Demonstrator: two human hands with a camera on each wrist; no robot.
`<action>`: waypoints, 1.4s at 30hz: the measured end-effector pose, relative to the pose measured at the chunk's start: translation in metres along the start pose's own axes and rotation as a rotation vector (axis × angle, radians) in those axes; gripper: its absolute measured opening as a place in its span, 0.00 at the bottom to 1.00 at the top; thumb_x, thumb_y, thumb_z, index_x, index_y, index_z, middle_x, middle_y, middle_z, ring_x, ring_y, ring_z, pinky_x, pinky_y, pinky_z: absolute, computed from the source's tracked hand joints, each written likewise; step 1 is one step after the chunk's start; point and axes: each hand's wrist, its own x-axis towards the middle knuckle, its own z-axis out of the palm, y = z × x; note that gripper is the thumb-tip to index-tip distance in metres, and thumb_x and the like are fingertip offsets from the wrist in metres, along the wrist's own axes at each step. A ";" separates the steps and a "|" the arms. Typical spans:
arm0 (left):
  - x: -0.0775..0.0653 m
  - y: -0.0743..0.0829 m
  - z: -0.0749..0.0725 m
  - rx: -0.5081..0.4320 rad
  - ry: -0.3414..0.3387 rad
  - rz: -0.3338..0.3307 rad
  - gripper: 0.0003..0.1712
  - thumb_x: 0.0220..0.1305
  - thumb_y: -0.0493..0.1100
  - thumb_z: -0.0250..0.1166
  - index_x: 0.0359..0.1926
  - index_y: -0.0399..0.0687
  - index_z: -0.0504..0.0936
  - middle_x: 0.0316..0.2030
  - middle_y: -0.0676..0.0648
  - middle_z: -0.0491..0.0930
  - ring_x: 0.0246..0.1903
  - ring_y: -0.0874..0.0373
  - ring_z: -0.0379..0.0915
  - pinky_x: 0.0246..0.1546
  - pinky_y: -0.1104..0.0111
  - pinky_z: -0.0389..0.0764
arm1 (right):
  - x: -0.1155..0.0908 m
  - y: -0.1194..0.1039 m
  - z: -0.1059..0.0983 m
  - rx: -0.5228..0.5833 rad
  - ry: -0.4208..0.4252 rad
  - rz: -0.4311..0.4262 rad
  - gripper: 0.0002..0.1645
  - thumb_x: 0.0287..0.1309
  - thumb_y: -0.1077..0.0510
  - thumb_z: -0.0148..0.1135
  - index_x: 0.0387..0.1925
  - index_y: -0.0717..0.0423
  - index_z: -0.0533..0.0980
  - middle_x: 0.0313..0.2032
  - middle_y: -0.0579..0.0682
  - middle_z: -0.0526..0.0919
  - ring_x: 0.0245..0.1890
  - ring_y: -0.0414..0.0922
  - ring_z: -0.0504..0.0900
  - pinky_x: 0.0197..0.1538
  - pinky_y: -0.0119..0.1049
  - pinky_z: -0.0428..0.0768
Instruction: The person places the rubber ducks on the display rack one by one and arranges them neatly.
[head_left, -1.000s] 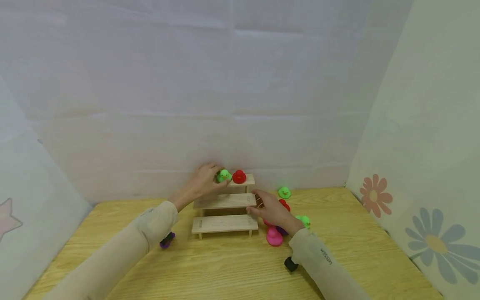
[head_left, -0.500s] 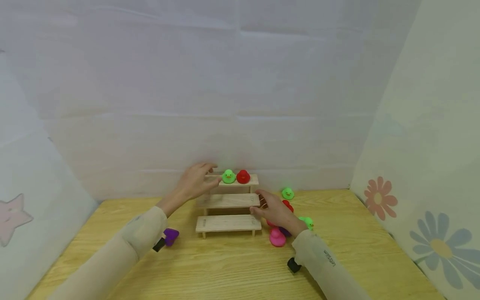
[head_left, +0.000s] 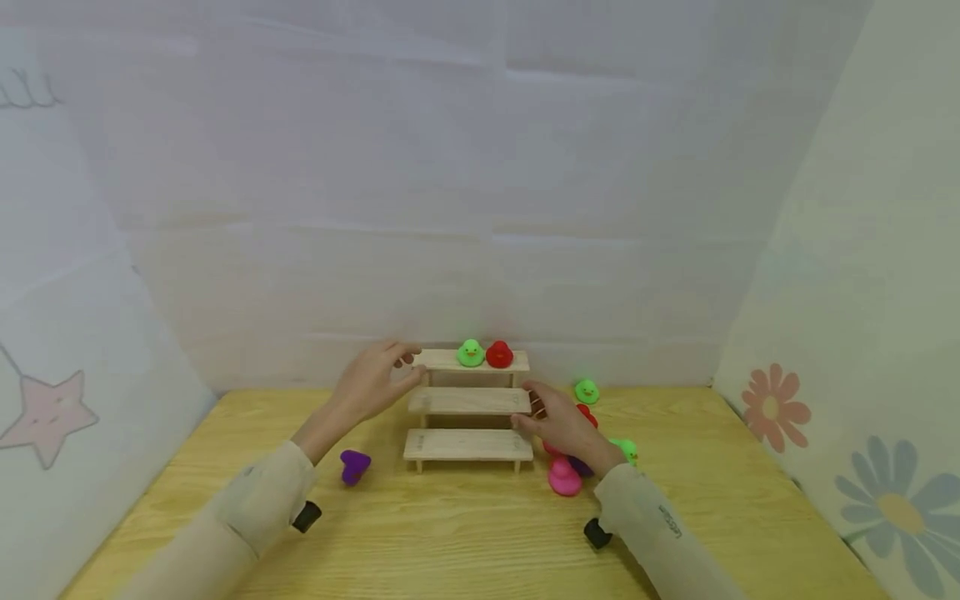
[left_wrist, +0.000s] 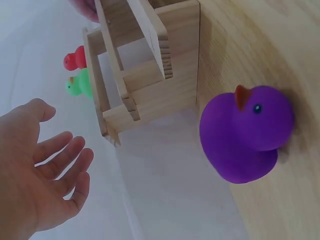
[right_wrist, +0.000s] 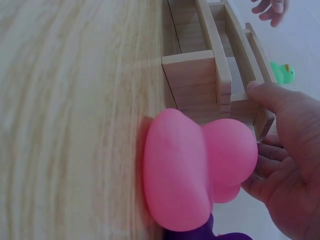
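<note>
A three-tier wooden stand [head_left: 468, 402] stands before the back wall. On its top tier sit a green rubber duck [head_left: 470, 354] and a red rubber duck [head_left: 499, 355], side by side. My left hand [head_left: 367, 385] hovers at the top tier's left end, fingers relaxed and holding nothing. With my right hand [head_left: 564, 423] I hold the right end of the middle tier; in the right wrist view the thumb [right_wrist: 270, 95] lies on its edge, fingers beyond it. A purple duck [left_wrist: 245, 135] lies tipped over on the table, left of the stand.
Right of the stand, by my right wrist, are a pink duck [head_left: 564, 477], a green duck [head_left: 624, 451], and red and purple ones partly hidden. Another green duck [head_left: 587, 392] sits farther back. White sheets enclose the wooden table [head_left: 450, 533] at back and sides.
My left hand has let go of the green duck on the top tier and drawn back to the left. The right hand stays at the stand. The view has shifted slightly.
</note>
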 end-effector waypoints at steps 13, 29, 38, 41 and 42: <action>-0.043 -0.008 -0.007 0.000 -0.010 -0.055 0.26 0.74 0.61 0.59 0.56 0.47 0.84 0.46 0.47 0.82 0.43 0.51 0.79 0.41 0.55 0.81 | 0.001 0.006 0.000 -0.018 -0.014 -0.005 0.38 0.65 0.49 0.71 0.69 0.62 0.68 0.48 0.52 0.81 0.45 0.46 0.82 0.50 0.44 0.82; -0.074 -0.027 -0.027 0.004 -0.212 -0.072 0.18 0.72 0.54 0.65 0.52 0.46 0.85 0.40 0.55 0.81 0.36 0.60 0.76 0.34 0.63 0.79 | -0.001 0.004 -0.009 -0.017 -0.003 -0.001 0.41 0.64 0.47 0.71 0.69 0.63 0.67 0.47 0.52 0.82 0.45 0.47 0.82 0.49 0.44 0.82; -0.084 -0.036 -0.033 -0.007 -0.407 -0.180 0.29 0.67 0.63 0.66 0.51 0.42 0.85 0.36 0.53 0.81 0.35 0.59 0.77 0.35 0.59 0.81 | 0.001 0.007 -0.008 -0.016 -0.009 -0.003 0.40 0.64 0.48 0.71 0.69 0.64 0.67 0.46 0.52 0.83 0.44 0.44 0.82 0.47 0.41 0.83; -0.088 -0.039 -0.032 -0.015 -0.468 -0.209 0.31 0.66 0.63 0.68 0.50 0.40 0.85 0.36 0.52 0.81 0.35 0.57 0.77 0.36 0.56 0.81 | -0.001 0.006 -0.007 -0.008 -0.008 0.002 0.41 0.64 0.47 0.71 0.69 0.65 0.67 0.46 0.52 0.83 0.44 0.45 0.82 0.48 0.42 0.83; -0.089 -0.040 -0.031 -0.019 -0.491 -0.228 0.31 0.65 0.64 0.69 0.50 0.41 0.85 0.36 0.52 0.82 0.36 0.57 0.77 0.37 0.57 0.81 | -0.001 0.006 -0.007 -0.008 -0.008 0.003 0.41 0.64 0.47 0.71 0.69 0.65 0.67 0.46 0.53 0.83 0.44 0.45 0.82 0.48 0.43 0.83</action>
